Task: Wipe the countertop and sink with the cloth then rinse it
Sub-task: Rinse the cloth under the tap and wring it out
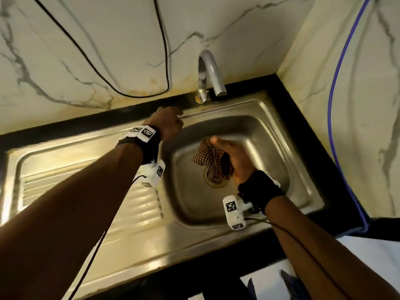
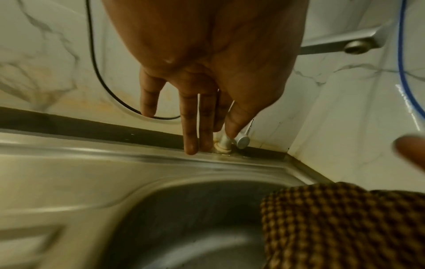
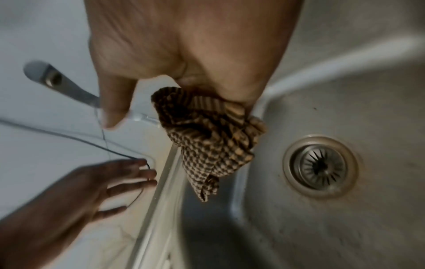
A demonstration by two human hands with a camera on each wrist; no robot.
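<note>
My right hand (image 1: 232, 158) grips a bunched brown checked cloth (image 1: 208, 158) over the steel sink basin (image 1: 266, 148), above the drain (image 1: 216, 177). In the right wrist view the cloth (image 3: 211, 142) hangs from my curled fingers with my thumb sticking out. My left hand (image 1: 171, 122) is open over the sink's back rim, left of the faucet (image 1: 208, 74). In the left wrist view its straight fingers (image 2: 190, 123) point down near the faucet base (image 2: 224, 143); whether they touch it is unclear. No water is visible at the spout.
The ribbed steel drainboard (image 1: 86, 180) lies left of the basin, ringed by a black countertop (image 1: 303, 118). A black cable (image 1: 134, 95) loops down the marble wall behind. A blue cable (image 1: 337, 83) runs down the right wall.
</note>
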